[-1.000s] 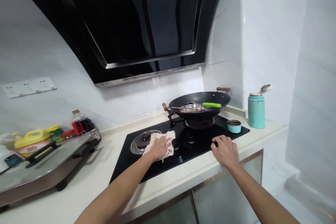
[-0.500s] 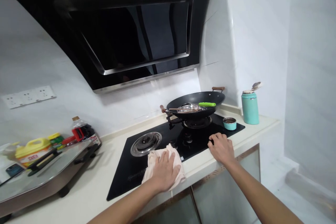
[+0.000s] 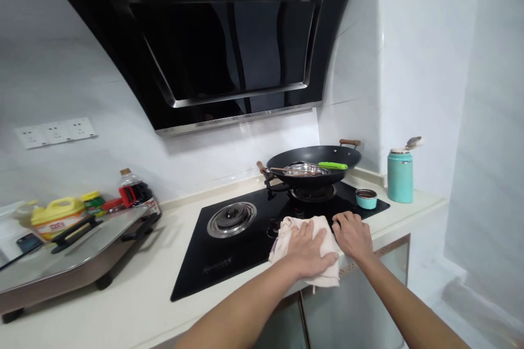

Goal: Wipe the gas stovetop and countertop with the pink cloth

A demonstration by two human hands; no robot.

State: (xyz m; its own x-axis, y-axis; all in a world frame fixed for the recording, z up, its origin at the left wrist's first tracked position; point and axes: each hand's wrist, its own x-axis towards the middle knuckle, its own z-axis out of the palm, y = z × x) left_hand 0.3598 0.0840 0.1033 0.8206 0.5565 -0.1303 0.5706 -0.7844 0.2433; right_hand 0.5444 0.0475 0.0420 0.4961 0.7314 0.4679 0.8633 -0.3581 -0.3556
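Note:
My left hand (image 3: pixel 309 251) lies flat with its fingers spread on a folded pale pink cloth (image 3: pixel 329 278), pressing it onto the front edge of the black glass gas hob (image 3: pixel 216 262). Part of the cloth hangs over the counter's front edge. Just right of it, my right hand (image 3: pixel 352 235) rests on the hob's front right edge, its fingers loosely bent and nothing visible in them. Behind the hands, a black wok (image 3: pixel 344 161) sits on the right burner, holding a metal dish (image 3: pixel 305 169) and a utensil with a green handle (image 3: pixel 333 166).
A turquoise cup-shaped lid (image 3: pixel 366 200) stands on the hob's right side, near an opened turquoise flask (image 3: pixel 400 177). The left burner (image 3: pixel 232 219) is uncovered. An electric pan with a glass lid (image 3: pixel 77 262) and several bottles occupy the left counter. A range hood (image 3: pixel 229 60) overhangs the hob.
My left hand has slid the cloth to the right along the hob's front edge, close beside my right hand. My right hand stays at the hob's edge. The view has shifted slightly.

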